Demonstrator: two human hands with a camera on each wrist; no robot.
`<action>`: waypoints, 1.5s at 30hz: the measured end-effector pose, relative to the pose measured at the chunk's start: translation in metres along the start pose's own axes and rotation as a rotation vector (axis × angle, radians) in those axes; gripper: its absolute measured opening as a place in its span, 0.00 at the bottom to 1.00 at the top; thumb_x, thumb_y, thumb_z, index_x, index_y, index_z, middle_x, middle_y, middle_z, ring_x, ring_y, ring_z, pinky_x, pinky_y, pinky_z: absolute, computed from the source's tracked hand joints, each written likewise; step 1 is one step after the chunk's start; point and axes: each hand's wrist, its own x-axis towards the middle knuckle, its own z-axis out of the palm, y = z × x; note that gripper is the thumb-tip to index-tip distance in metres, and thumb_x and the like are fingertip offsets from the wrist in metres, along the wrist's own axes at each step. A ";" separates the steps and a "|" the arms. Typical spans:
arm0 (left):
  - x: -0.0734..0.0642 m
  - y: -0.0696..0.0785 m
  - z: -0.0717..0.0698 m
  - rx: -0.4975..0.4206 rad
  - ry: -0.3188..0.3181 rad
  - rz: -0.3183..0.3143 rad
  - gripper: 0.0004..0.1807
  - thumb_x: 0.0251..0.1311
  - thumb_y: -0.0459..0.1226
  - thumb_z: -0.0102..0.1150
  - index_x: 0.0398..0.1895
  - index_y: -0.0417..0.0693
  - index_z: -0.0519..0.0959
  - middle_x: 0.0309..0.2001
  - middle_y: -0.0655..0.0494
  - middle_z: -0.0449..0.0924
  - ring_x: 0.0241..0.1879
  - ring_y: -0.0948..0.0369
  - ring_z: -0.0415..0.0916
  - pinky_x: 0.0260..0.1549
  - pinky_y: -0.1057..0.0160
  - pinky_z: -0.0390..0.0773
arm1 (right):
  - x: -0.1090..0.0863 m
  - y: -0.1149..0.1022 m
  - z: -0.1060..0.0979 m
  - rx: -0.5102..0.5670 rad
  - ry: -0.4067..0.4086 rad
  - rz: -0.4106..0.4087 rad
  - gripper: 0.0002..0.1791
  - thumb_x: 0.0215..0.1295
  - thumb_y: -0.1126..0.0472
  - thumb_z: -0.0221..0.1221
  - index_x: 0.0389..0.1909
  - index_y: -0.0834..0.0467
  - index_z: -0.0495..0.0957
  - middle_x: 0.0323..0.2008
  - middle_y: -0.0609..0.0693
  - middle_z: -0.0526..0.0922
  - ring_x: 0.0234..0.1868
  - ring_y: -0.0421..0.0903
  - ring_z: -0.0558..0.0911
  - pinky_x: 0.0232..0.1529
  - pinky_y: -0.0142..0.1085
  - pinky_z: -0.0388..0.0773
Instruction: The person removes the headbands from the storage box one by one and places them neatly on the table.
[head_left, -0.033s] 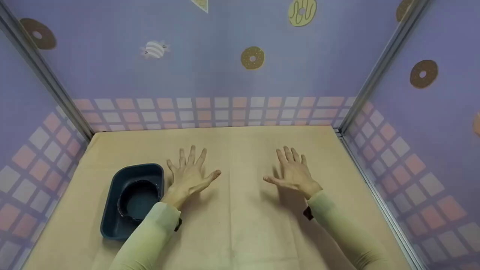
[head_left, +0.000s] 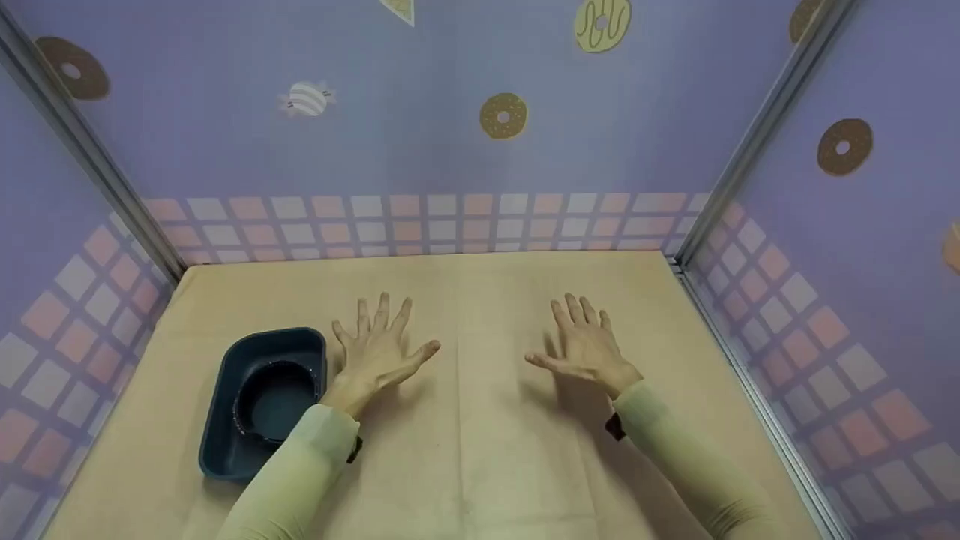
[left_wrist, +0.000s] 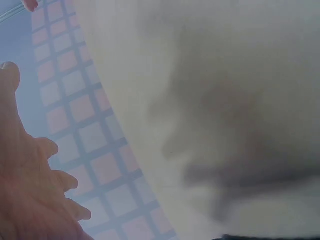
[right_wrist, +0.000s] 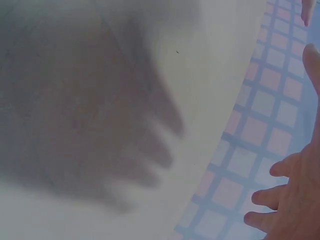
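Note:
My left hand point(head_left: 373, 361) hovers over the cloth with its fingers spread, holding nothing. Just to its left lies a dark blue rectangular tray point(head_left: 217, 431), partly covered by my left sleeve. Inside the tray sits a round, dark item with a speckled rim point(head_left: 239, 409); whether it is a bowl or an open ring I cannot tell. My right hand point(head_left: 589, 351) is also raised above the cloth, fingers straight and thumb out, with nothing in it. In the wrist views, the left hand point(left_wrist: 25, 185) and the right hand point(right_wrist: 298, 195) cast shadows on the surface below.
A pale yellow cloth point(head_left: 517, 465) with fold creases covers the table. Purple walls with printed doughnuts and checks enclose it at the back point(head_left: 427, 150) and both sides. Metal rails point(head_left: 750, 390) run along the right edge and up the corners.

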 end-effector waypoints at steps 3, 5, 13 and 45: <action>-0.001 -0.002 0.000 -0.003 -0.003 -0.004 0.59 0.71 0.82 0.43 0.94 0.63 0.46 0.94 0.43 0.36 0.92 0.30 0.26 0.76 0.08 0.29 | 0.000 -0.002 -0.001 0.017 -0.006 -0.004 0.68 0.67 0.15 0.57 0.91 0.60 0.53 0.91 0.68 0.51 0.91 0.73 0.53 0.86 0.78 0.49; -0.004 -0.004 -0.001 -0.008 -0.016 -0.010 0.59 0.71 0.81 0.45 0.94 0.62 0.47 0.94 0.42 0.36 0.91 0.29 0.26 0.77 0.09 0.30 | 0.000 -0.004 -0.001 0.044 -0.014 -0.005 0.68 0.67 0.16 0.58 0.91 0.60 0.53 0.91 0.68 0.52 0.91 0.73 0.53 0.86 0.78 0.51; -0.005 0.000 -0.016 -0.017 -0.052 0.010 0.60 0.70 0.83 0.42 0.94 0.62 0.48 0.93 0.38 0.41 0.91 0.28 0.34 0.80 0.12 0.36 | 0.000 -0.010 -0.010 0.183 -0.057 0.009 0.67 0.68 0.20 0.62 0.91 0.62 0.52 0.88 0.71 0.57 0.87 0.77 0.60 0.82 0.76 0.63; -0.031 -0.033 -0.083 -0.391 -0.175 0.003 0.43 0.80 0.63 0.60 0.81 0.41 0.73 0.73 0.31 0.81 0.74 0.33 0.78 0.71 0.32 0.81 | 0.010 -0.071 -0.008 0.766 -0.194 -0.002 0.49 0.73 0.41 0.72 0.86 0.58 0.66 0.78 0.68 0.76 0.77 0.69 0.79 0.76 0.63 0.80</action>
